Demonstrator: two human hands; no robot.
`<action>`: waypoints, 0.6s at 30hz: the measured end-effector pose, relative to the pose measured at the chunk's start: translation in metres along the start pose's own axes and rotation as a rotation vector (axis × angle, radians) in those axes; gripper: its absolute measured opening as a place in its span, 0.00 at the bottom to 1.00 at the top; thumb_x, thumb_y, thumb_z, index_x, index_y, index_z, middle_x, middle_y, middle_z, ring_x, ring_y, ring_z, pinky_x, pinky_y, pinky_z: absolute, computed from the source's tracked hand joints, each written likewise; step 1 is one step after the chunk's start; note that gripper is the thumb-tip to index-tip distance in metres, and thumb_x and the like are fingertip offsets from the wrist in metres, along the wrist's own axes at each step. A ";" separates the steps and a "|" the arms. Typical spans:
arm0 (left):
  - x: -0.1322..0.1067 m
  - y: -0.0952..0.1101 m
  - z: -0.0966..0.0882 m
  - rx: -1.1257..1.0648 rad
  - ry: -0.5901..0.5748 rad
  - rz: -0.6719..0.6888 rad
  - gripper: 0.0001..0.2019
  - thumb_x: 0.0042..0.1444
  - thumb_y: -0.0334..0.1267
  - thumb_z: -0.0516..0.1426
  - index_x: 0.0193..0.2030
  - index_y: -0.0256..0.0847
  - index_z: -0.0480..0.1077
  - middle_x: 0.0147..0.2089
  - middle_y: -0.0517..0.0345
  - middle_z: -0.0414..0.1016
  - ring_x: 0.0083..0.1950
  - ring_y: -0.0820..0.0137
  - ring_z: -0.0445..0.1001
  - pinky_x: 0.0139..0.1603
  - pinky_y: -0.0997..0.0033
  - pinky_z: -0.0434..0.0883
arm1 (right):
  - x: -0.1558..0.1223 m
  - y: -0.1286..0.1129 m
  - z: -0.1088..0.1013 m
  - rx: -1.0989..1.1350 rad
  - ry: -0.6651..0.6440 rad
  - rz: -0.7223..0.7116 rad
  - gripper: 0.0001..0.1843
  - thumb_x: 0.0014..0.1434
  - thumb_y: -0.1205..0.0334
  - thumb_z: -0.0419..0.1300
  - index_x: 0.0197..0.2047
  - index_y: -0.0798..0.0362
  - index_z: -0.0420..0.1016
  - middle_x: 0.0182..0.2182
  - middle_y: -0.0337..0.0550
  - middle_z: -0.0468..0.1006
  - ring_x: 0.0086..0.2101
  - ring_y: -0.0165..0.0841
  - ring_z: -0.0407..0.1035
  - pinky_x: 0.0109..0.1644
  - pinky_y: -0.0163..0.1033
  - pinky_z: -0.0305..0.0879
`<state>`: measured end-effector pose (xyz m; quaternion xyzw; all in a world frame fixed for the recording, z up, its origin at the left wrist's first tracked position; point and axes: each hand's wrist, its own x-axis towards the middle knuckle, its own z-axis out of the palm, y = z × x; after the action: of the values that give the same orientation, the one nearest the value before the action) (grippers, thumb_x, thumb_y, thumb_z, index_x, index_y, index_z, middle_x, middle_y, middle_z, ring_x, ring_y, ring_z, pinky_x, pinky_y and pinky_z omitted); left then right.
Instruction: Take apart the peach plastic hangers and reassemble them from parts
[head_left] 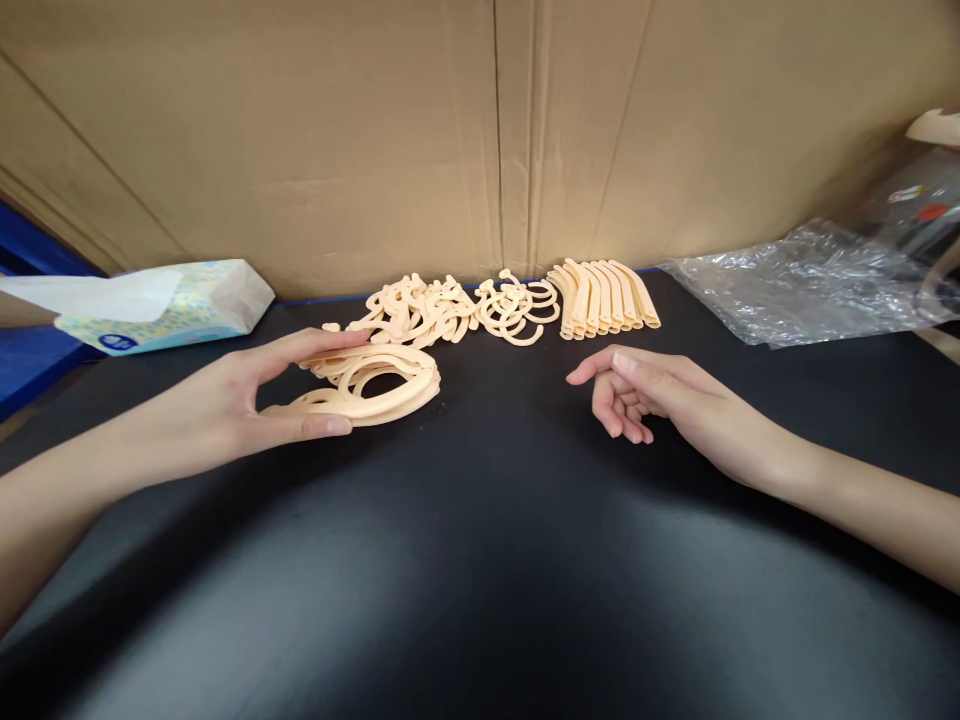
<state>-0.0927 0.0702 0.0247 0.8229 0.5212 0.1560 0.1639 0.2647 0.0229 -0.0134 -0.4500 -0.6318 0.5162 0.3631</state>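
Note:
On the left, my left hand [247,395] spans a stack of beige ring-shaped pieces [405,400]. Its thumb presses the near side and its fingers lie along the far side. The stack rests on the black table and the palm hides its left end. To the right, my right hand [652,395] hovers over the table, holding nothing, with the index finger extended and the others loosely curled. Behind it stands a row of beige curved tubes [604,300]. Beyond the stack lie a heap of small beige pieces [420,310] and several C-shaped pieces [517,310].
A tissue pack [172,305] lies at the back left with a tissue sticking out. At the back right is a crumpled clear plastic bag [802,285]. A cardboard wall [360,140] closes off the far edge of the black table [480,560].

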 end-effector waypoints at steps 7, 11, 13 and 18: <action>0.001 -0.003 0.005 0.011 -0.031 -0.036 0.38 0.50 0.67 0.59 0.65 0.53 0.63 0.67 0.59 0.66 0.66 0.55 0.64 0.68 0.48 0.55 | 0.002 0.000 -0.001 -0.008 -0.011 -0.002 0.23 0.68 0.43 0.49 0.45 0.53 0.73 0.24 0.36 0.71 0.25 0.27 0.63 0.26 0.33 0.59; 0.002 -0.006 0.009 0.015 0.007 -0.020 0.39 0.50 0.69 0.57 0.64 0.51 0.64 0.66 0.57 0.68 0.65 0.54 0.66 0.68 0.51 0.57 | 0.002 0.000 -0.001 -0.021 -0.015 -0.006 0.23 0.68 0.43 0.49 0.45 0.53 0.74 0.24 0.37 0.71 0.24 0.27 0.63 0.26 0.34 0.59; 0.002 -0.006 0.010 0.021 0.020 -0.014 0.40 0.49 0.71 0.56 0.64 0.50 0.64 0.65 0.56 0.68 0.64 0.54 0.66 0.68 0.50 0.57 | 0.002 0.000 -0.002 -0.027 -0.017 -0.006 0.23 0.68 0.43 0.49 0.45 0.53 0.74 0.24 0.37 0.71 0.24 0.28 0.63 0.26 0.34 0.59; 0.002 -0.007 0.013 0.013 0.029 -0.025 0.40 0.50 0.71 0.55 0.64 0.50 0.64 0.66 0.58 0.67 0.65 0.53 0.65 0.68 0.49 0.56 | 0.001 0.001 -0.001 -0.039 -0.020 -0.007 0.22 0.68 0.44 0.49 0.45 0.53 0.73 0.24 0.37 0.71 0.24 0.27 0.63 0.27 0.34 0.59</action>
<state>-0.0912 0.0736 0.0100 0.8150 0.5349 0.1621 0.1529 0.2654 0.0247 -0.0137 -0.4496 -0.6469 0.5069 0.3499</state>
